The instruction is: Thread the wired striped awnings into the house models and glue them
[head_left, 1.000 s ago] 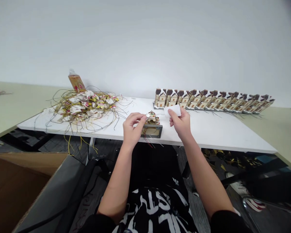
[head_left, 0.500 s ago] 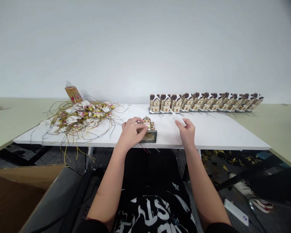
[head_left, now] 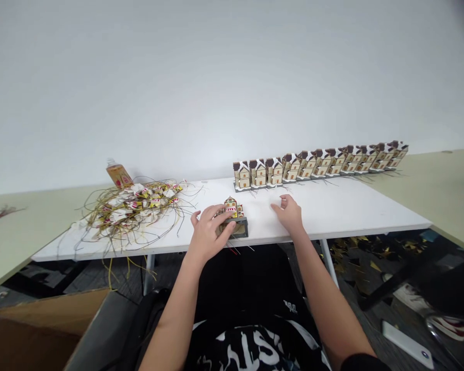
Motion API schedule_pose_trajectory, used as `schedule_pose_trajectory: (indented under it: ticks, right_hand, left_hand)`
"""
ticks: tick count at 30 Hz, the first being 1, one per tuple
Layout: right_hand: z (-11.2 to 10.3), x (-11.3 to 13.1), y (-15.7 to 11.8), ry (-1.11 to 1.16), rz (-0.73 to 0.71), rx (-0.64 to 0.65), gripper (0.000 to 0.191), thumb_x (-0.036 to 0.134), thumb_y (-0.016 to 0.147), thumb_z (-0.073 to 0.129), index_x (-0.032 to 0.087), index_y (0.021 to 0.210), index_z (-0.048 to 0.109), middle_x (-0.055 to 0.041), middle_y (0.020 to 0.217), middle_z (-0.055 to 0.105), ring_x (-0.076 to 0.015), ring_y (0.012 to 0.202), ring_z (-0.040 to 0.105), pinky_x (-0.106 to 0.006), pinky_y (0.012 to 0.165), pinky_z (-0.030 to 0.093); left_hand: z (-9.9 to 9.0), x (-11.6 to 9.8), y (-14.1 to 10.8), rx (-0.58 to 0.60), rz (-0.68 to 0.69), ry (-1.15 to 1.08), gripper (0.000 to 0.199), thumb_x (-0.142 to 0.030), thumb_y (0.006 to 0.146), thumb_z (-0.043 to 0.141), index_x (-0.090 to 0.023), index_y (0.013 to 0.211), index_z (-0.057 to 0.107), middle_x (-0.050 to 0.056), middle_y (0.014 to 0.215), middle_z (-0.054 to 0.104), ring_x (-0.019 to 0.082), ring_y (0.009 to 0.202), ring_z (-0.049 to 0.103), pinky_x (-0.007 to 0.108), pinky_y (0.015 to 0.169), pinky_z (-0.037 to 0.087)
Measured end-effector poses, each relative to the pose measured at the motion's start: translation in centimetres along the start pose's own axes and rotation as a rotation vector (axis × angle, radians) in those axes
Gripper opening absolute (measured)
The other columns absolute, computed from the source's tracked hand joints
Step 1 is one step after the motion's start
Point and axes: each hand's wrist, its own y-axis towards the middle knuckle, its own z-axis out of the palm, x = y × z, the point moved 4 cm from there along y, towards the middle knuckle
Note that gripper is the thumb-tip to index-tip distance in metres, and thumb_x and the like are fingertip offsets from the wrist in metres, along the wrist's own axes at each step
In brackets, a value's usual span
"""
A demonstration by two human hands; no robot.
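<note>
A miniature house (head_left: pixel 231 202) with a red-and-white awning stands on a dark, box-like base (head_left: pixel 240 226) near the front edge of the table. My left hand (head_left: pixel 211 230) is on it, the fingers over its left side and the thumb low at the front. Thin wires stick out under the base. To the right, just above the white tabletop, my right hand (head_left: pixel 290 214) is closed, thumb and fingers brought near each other. Something pale may be at its fingertips, but it blends with the table.
Tall cream miniature houses (head_left: pixel 291 167) with dark roofs stand in a row along the back right. On the left lies a tangled pile of wired small pieces (head_left: pixel 139 206), a tilted bottle (head_left: pixel 119 174) behind it. A cardboard box (head_left: pixel 50 314) is on the lower left.
My right hand has moved left and its fingers have curled in; the white slip it held no longer shows clearly. My left thumb has shifted lower on the house. The camera view has tilted.
</note>
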Motion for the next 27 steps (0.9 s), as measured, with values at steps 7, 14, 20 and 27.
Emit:
schedule_pose_trajectory:
  ticks: [7, 14, 20, 27]
  right_hand:
    - [-0.3, 6.4, -5.9, -0.01, -0.329, -0.162, 0.062, 0.046, 0.083, 0.061, 0.015, 0.134, 0.044, -0.0214, 0.136, 0.05, -0.0342, 0.131, 0.044, -0.053, 0.109, 0.036]
    - [4.6, 11.6, -8.3, -0.193, -0.836, 0.4, 0.049, 0.053, 0.092, 0.058, 0.021, 0.129, 0.059, -0.0077, 0.127, 0.066, -0.0313, 0.135, 0.045, -0.057, 0.119, 0.01]
    - [5.0, 11.1, -7.7, -0.262, -0.893, 0.361, 0.042, 0.058, 0.089, 0.06, 0.025, 0.115, 0.068, -0.0041, 0.114, 0.072, -0.0315, 0.13, 0.047, -0.06, 0.116, -0.009]
    - [5.1, 10.6, -7.2, -0.297, -0.806, 0.415, 0.041, 0.061, 0.085, 0.064, 0.032, 0.114, 0.069, -0.005, 0.13, 0.062, -0.0352, 0.135, 0.038, -0.064, 0.113, -0.001]
  left_hand:
    - [0.0, 0.7, 0.6, 0.101, -0.043, -0.048, 0.031, -0.041, 0.093, 0.053, -0.03, 0.12, 0.064, 0.008, 0.127, 0.066, 0.031, 0.126, 0.054, 0.062, 0.109, 0.01]
    - [0.5, 1.2, -0.1, 0.106, -0.024, -0.032, 0.032, -0.034, 0.093, 0.05, -0.028, 0.122, 0.063, 0.008, 0.13, 0.065, 0.032, 0.129, 0.051, 0.066, 0.11, 0.004]
    - [0.5, 1.2, -0.3, 0.153, 0.007, -0.04, 0.039, -0.028, 0.091, 0.049, -0.03, 0.129, 0.058, 0.008, 0.134, 0.062, 0.031, 0.134, 0.047, 0.066, 0.111, -0.004]
    - [0.4, 1.2, -0.1, 0.22, -0.04, -0.099, 0.04, -0.028, 0.089, 0.052, -0.029, 0.128, 0.06, 0.007, 0.139, 0.058, 0.031, 0.138, 0.042, 0.067, 0.112, -0.005]
